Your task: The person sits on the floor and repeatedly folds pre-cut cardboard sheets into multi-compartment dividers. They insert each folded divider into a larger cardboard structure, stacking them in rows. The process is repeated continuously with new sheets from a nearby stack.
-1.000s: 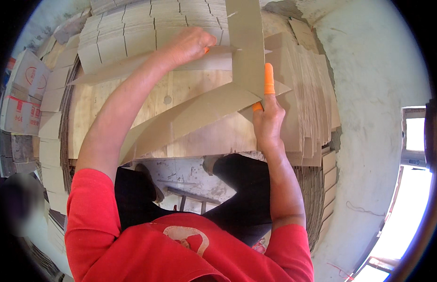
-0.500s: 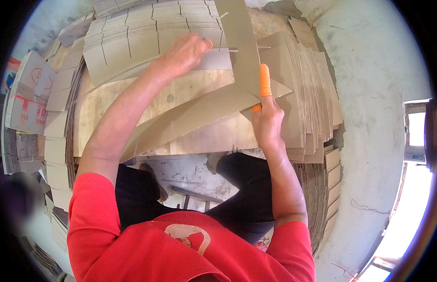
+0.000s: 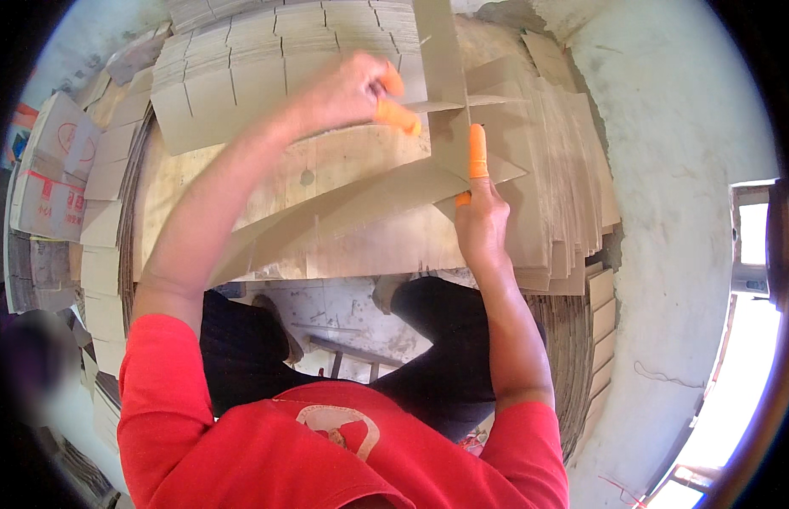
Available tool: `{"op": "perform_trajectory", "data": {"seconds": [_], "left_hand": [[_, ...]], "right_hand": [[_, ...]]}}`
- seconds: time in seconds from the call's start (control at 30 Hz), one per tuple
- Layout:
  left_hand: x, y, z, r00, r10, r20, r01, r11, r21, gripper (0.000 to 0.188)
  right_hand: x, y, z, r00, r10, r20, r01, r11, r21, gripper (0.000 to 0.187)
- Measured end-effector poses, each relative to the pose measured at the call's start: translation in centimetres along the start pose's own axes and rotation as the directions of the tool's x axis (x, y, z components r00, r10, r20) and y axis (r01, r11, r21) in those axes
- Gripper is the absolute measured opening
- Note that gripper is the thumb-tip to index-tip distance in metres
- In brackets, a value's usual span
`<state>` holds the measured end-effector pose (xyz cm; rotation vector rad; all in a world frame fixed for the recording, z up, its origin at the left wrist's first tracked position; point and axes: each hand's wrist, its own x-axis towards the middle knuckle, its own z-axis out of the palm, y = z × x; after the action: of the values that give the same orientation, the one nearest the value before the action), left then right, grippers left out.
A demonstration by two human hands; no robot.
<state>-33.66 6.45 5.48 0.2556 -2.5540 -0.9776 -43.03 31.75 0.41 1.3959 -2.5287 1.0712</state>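
My right hand (image 3: 483,208), with orange finger covers, pinches the lower end of a long upright cardboard strip (image 3: 445,68). Its index finger lies straight along the strip's right side. A narrow cross strip (image 3: 492,100) passes through the upright one, and another long cardboard strip (image 3: 326,204) slants down to the lower left from near my right hand. My left hand (image 3: 348,89), slightly blurred, is just left of the cross strip's end. Its orange-covered thumb and finger are apart, with nothing seen between them.
Slotted cardboard sheets are piled (image 3: 267,59) at the far left of the wooden board (image 3: 377,250). A fanned cardboard stack (image 3: 555,178) stands on the right. More cardboard (image 3: 101,220) and a white printed carton (image 3: 55,170) are at the left. A wall (image 3: 666,254) rises on the right.
My left hand has opened from a closed grip and lifted slightly. The upright strip has shifted right at its top, and the cross strip shows broader. My right hand has barely moved.
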Motion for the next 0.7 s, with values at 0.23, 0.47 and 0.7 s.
{"op": "perform_trajectory", "data": {"seconds": [0.23,0.47,0.7], "left_hand": [[5.0,-4.6,-1.4,0.988,-0.149,0.034,0.089,0.743,0.663,0.057],[5.6,-12.5,3.5,0.994,0.032,-0.103,0.051,0.703,0.709,0.041],[5.3,-12.6,2.3,0.992,0.102,-0.078,-0.032,0.781,0.623,0.024]], "right_hand": [[0.1,-0.9,-0.2,0.994,0.087,0.065,-0.088,0.996,0.003,0.081],[-0.1,0.3,0.7,0.998,0.040,0.057,-0.040,0.999,-0.003,0.078],[-0.2,0.6,0.8,0.998,-0.026,0.049,0.027,0.999,-0.025,0.078]]}}
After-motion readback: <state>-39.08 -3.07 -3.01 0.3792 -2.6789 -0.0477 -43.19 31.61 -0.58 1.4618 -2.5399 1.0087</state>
